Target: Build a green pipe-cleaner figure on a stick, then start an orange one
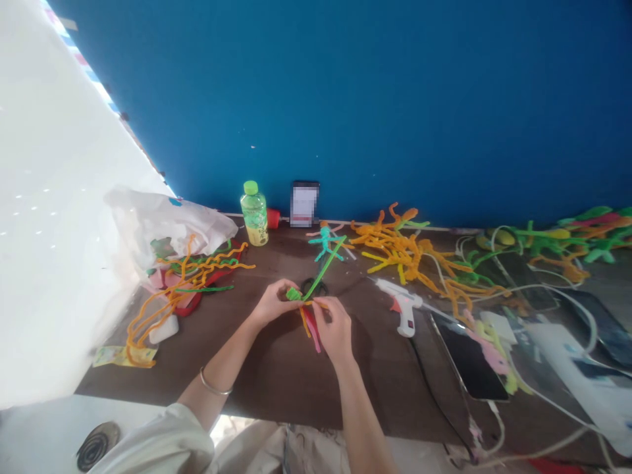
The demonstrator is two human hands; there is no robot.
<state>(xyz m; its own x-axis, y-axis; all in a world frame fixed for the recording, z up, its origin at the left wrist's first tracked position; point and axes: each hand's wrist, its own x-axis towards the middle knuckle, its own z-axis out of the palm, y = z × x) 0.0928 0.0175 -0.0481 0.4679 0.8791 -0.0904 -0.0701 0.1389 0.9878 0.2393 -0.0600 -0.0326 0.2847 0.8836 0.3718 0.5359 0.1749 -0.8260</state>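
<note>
Head cam, our view down onto a dark brown tabletop (296, 388), blue wall (345, 99) behind it.

1. L hand (270, 304): we've got the fingers closed in a tight pinch on the green pipe cleaner (320, 266), at its bunched, twisted end. Bangle (215, 382) on L wrist.
2. R hand (336, 329): fingers bunched tight against the same twist, just beside L hand. Exact hold partly hidden, can't tell which strand it has.
3. Work piece is mid-table, held up off the surface between both hands. Green stem runs up and away from us; orange strand (305, 322) and pink-red strip (310, 327) hang below.
4. Nearby: black scissor handles (314, 286) right behind the hands, teal pipe-cleaner figure (324, 242) past those.
5. R of hands: white glue gun (402, 304) on its side, orange pipe-cleaner pile (399, 247) behind it, phone (469, 362) face up, cables (543, 289) across the table.
6. L of hands: white plastic bag (168, 224), loose orange pipe cleaners (168, 296), white block (164, 328).
7. Back edge: green-capped drink bottle (254, 214), upright phone (305, 203) w/ blurred screen.
8. Far R: heap of green pipe-cleaner figures (557, 240).
</note>
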